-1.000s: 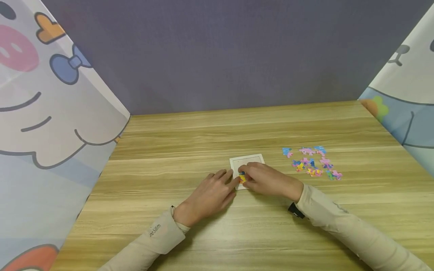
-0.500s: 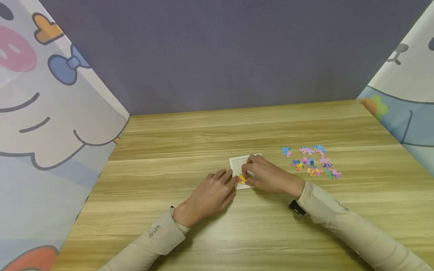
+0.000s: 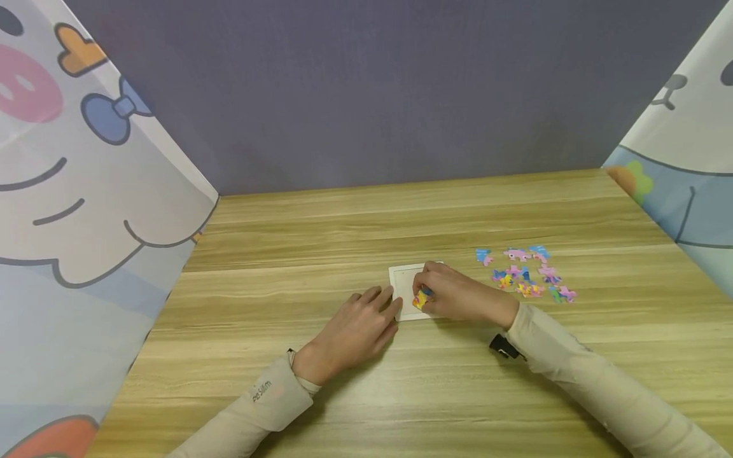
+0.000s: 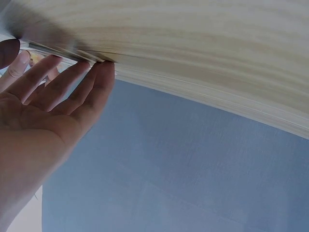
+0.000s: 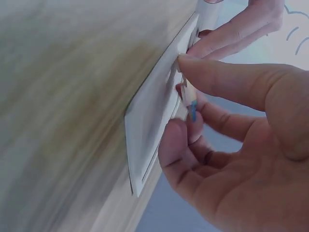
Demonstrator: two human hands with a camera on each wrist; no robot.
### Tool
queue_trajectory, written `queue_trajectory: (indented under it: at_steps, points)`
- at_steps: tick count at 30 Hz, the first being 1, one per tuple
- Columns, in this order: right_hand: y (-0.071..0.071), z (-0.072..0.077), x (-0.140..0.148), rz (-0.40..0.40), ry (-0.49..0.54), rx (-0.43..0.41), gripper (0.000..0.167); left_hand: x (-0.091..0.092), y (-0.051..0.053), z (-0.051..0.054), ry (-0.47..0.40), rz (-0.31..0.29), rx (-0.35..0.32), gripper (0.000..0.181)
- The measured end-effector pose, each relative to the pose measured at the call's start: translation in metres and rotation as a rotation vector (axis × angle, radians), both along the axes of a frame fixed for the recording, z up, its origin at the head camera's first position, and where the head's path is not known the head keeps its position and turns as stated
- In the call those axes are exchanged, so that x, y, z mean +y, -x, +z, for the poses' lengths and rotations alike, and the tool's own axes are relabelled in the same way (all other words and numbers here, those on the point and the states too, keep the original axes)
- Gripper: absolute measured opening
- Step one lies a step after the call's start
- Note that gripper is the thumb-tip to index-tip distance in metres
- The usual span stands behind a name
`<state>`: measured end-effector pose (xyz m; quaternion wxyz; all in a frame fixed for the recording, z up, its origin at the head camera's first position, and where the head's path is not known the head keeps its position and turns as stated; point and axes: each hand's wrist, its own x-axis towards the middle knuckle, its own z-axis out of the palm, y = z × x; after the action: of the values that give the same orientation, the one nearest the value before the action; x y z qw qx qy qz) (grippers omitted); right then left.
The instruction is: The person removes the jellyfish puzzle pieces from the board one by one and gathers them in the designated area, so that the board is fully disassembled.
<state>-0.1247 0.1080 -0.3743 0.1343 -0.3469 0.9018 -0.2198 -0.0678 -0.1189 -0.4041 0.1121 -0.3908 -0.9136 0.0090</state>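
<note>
A small white square puzzle tray [image 3: 405,280] lies on the table, its recess partly hidden by my right hand [image 3: 458,294]. That hand pinches a yellow and blue jigsaw piece [image 3: 420,299] between thumb and fingers over the tray. In the right wrist view the piece [image 5: 189,96] is held edge-on, close to the tray [image 5: 147,121]. My left hand [image 3: 355,327] rests at the tray's left edge, fingers extended and spread. In the left wrist view the left hand's fingertips [image 4: 104,67] touch down by the tray side.
Several loose jigsaw pieces [image 3: 518,273], pink, blue and yellow, lie on the wooden table [image 3: 321,242] right of the tray. A grey panel [image 3: 401,95] stands along the back edge. Cartoon-printed panels [image 3: 132,191] flank both sides.
My right hand has shifted slightly right, carrying the jigsaw piece from the tray's lower left toward its middle. My left hand has stayed in place.
</note>
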Motion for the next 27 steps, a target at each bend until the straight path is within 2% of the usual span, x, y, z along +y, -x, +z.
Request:
queue_trajectory:
  at_steps: [3, 8, 17, 27]
  points:
    - [0.003, 0.002, 0.003, 0.041, 0.041, 0.010, 0.014, -0.001, 0.000, 0.000, -0.009, -0.005, 0.004, 0.033]
    - [0.007, 0.010, 0.008, 0.081, 0.112, 0.057, 0.017, 0.000, 0.001, -0.001, -0.008, -0.002, 0.006, 0.034]
    - [0.008, 0.026, 0.030, 0.037, 0.202, 0.089, 0.014, 0.003, 0.000, -0.001, 0.018, 0.008, 0.001, 0.033]
    - [0.000, 0.035, 0.065, -0.053, 0.222, 0.147, 0.016, 0.003, 0.000, -0.002, 0.011, 0.006, 0.005, 0.032]
